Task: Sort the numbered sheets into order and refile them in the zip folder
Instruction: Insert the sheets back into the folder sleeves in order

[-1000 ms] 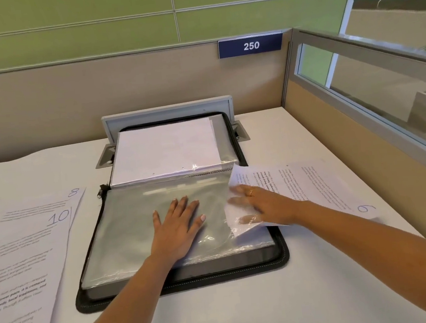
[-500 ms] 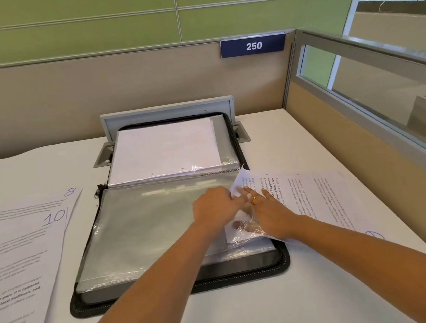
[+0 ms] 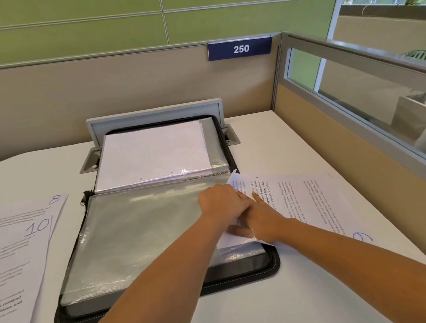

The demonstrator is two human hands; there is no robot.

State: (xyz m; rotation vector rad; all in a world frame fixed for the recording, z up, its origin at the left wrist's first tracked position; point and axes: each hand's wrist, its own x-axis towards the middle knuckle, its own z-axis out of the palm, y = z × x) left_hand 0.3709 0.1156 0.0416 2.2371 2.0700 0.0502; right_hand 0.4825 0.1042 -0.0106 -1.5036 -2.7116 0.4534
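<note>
Observer: Since a second ago the left hand (image 3: 221,205) has left the middle of the clear sleeve (image 3: 140,229), where it was lying flat. It is now sitting at the sleeve's right edge, touching the right hand (image 3: 262,219).

Colleague: Is it gripping the sleeve?

Observer: Its fingers are curling downward and the tips are hiding behind the knuckles, so it cannot be told whether it is pinching the plastic.

Colleague: And the right hand?

Observer: It is lying on sheet 6 (image 3: 315,198) with its fingers nearly straight, pressing the paper down. The thumb is showing through the plastic, resting on the sheet's near corner inside the sleeve's opening.

Colleague: Where is that sheet sitting?

Observer: It is lying mostly on the desk (image 3: 274,307), just right of the zip folder (image 3: 169,306). Its left edge is overlapping the folder, and the near corner is lying under the plastic. The folder itself is lying open and flat, and its far half is carrying a stack of white paper (image 3: 153,154) in plastic.

Colleague: What about the other sheets?

Observer: Sheet 10 (image 3: 33,227) is lying on the desk left of the folder, overlapping sheet 8 (image 3: 55,200) — both well apart from the hands.
</note>
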